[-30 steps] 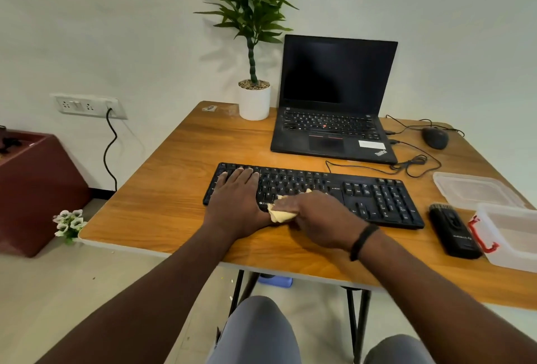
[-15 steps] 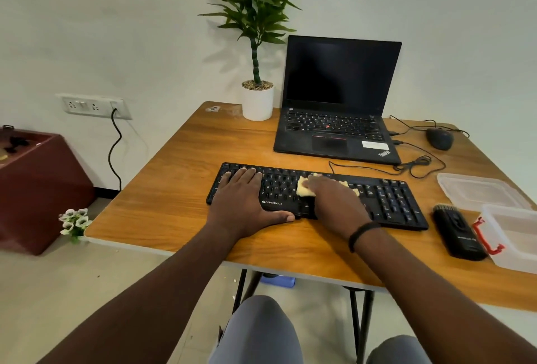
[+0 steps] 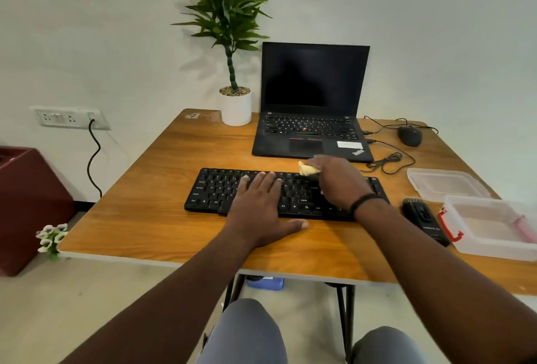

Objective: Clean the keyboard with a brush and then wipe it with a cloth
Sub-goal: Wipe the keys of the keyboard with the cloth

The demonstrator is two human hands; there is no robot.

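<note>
i read this as the wipe step: right hand (image 3: 337, 180) grip bunched on cloth (image 3: 308, 170) at keyboard (image 3: 220, 189) 12 o'clock edge. left hand (image 3: 258, 203) flat, pinning it; next pass likely needs the numpad end, 3 o'clock.

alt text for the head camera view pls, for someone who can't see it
A person's right hand wipes the far edge of a black keyboard with a small yellow cloth, while the left hand lies flat on the keys. The keyboard sits on a wooden table before an open laptop; a black brush lies to its right.
</note>
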